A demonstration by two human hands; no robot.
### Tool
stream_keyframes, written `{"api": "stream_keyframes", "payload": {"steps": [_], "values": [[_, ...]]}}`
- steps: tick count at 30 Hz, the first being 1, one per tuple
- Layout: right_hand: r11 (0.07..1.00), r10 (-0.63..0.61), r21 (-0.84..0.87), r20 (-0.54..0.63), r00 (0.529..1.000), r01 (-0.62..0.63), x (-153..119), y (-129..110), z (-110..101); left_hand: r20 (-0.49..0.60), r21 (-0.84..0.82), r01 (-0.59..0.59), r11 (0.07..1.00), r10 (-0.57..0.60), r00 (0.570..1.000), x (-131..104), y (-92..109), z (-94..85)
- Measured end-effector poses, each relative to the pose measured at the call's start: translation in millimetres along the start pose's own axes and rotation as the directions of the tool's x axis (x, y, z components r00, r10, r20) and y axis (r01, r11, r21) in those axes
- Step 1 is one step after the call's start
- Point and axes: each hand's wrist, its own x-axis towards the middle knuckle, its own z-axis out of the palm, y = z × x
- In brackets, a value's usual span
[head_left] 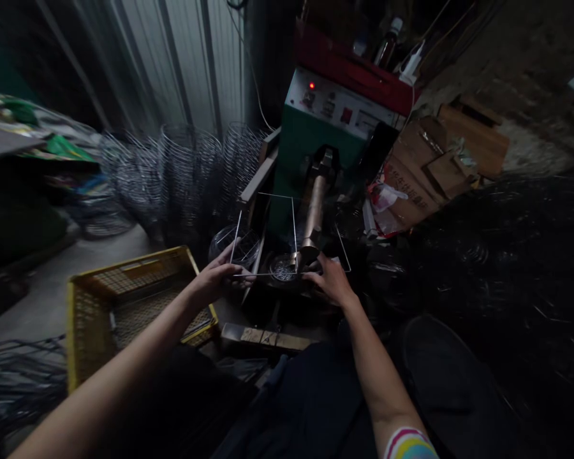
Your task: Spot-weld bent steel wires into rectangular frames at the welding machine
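Note:
A thin metal wire frame point(294, 229) with square corners stands in front of the copper-coloured arm point(314, 207) of a green machine point(291, 153). My left hand point(220, 273) is closed on the frame's left corner, its fingers around the wire. At the frame's lower wire, close under the tip of the copper arm, my right hand point(331, 280) pinches with thumb and fingers; its exact grip is partly in shadow. Between the hands sits a small round dish point(283, 269) of shiny bits, too small to name. The machine's red lamp is lit.
A yellow plastic crate point(88, 280) stands at the left. Behind it are stacks of round wire rings point(176, 166). Cardboard boxes point(411, 172) lie to the right of the machine, and a dark heap of wire pieces point(507, 255) fills the far right. Bottles point(389, 41) stand on top.

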Motion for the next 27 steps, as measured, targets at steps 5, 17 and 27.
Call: {"api": "stream_keyframes", "payload": {"steps": [5, 17, 27], "values": [[1.000, -0.019, 0.006, -0.019, 1.000, 0.019, 1, 3, 7, 0.020, -0.004, 0.008, 1.000, -0.008, 1.000, 4, -5, -7.5], [0.833, 0.494, 0.389, -0.199, 0.847, -0.394, -11, 80, -11, 0.026, 0.027, 0.004, 1.000, -0.005, 1.000, -3, 2, 0.5], [0.606, 0.534, 0.624, 0.140, 0.834, -0.493, -191, 35, 26, 0.033, -0.010, 0.235, 0.972, -0.234, 0.972, -108, -44, -8.5]]}}
